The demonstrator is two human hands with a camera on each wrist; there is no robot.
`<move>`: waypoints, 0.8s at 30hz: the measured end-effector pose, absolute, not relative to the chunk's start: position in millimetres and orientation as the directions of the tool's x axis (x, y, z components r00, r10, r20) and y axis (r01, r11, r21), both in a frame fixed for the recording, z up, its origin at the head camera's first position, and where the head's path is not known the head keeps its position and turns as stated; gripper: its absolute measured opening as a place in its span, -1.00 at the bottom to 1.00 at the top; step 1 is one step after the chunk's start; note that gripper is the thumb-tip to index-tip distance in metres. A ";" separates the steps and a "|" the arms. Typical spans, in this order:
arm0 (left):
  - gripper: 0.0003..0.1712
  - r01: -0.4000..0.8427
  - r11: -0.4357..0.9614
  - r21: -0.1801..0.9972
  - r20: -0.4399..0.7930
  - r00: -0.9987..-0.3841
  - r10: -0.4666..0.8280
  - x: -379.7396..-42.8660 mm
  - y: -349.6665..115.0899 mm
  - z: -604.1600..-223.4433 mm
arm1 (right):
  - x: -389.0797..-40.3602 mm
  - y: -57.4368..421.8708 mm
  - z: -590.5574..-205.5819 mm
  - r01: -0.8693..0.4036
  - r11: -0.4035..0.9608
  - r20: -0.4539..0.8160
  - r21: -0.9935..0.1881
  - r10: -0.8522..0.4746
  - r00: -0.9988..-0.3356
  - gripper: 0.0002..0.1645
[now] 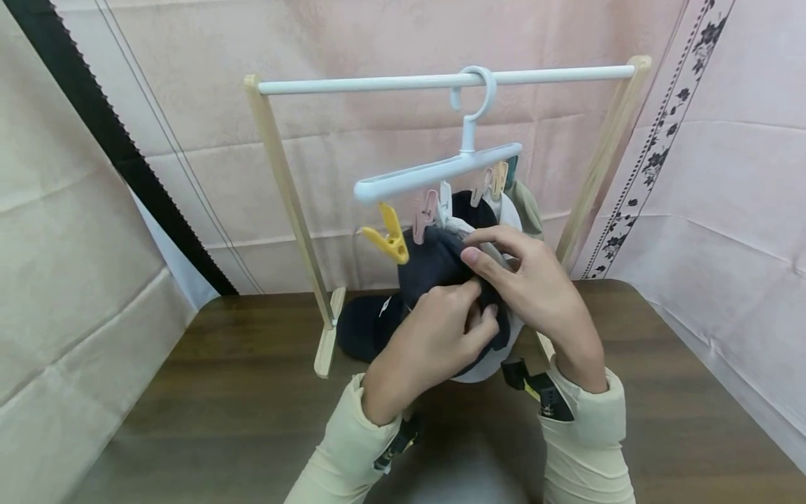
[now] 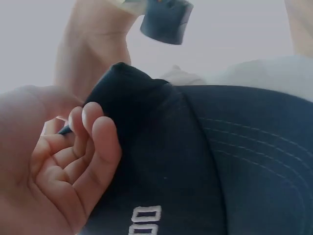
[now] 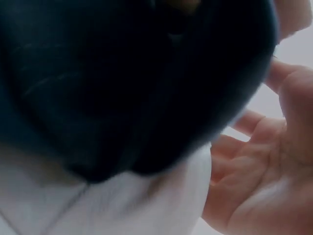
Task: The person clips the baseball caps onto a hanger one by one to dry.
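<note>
A navy cap [image 1: 431, 262] hangs under a light blue hanger [image 1: 441, 171]. In the left wrist view, white stitched lettering shows on its crown [image 2: 171, 181] and curved stitching on its brim [image 2: 264, 142]. My left hand [image 1: 434, 332] pinches the cap's fabric between thumb and index finger, the other fingers curled. Higher and to the right, my right hand [image 1: 538, 283] has its thumb and index fingertip together at the cap's upper edge; the right wrist view shows its palm [image 3: 264, 161] beside the dark fabric. A pink clip [image 1: 425, 215] and a yellow clip [image 1: 389, 234] hang at the left.
A white rod [image 1: 359, 84] on wooden legs carries the hanger. Pale caps [image 1: 525, 206] hang behind, by a beige clip [image 1: 499, 178]. Another dark cap [image 1: 365, 325] is low at the left, over the brown table [image 1: 239, 392]. Cloth curtains [image 1: 189, 42] enclose the table.
</note>
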State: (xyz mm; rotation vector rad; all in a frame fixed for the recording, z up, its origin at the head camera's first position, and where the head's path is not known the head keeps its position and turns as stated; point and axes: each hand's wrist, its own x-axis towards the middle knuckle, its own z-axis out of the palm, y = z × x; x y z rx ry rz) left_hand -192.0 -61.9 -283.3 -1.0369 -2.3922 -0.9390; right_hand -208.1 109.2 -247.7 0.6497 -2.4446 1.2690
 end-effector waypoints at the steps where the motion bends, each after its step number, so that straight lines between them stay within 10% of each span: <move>1: -0.77 0.752 0.496 0.435 0.561 -0.657 0.504 -192.0 -60.0 -284.1 | -205.6 110.8 -246.3 -0.518 0.514 0.465 -0.684 -0.241 -0.852 -0.63; 11: -0.85 0.767 0.368 0.525 0.576 -0.639 0.510 -192.9 -61.4 -285.2 | -197.8 114.6 -242.0 -0.535 0.570 0.514 -0.623 -0.218 -0.830 -0.79; 24: -0.73 0.620 0.142 0.772 0.583 -0.779 0.232 -219.0 -115.2 -276.7 | -198.9 130.9 -244.2 -0.479 0.641 0.557 -0.599 -0.096 -0.825 -0.75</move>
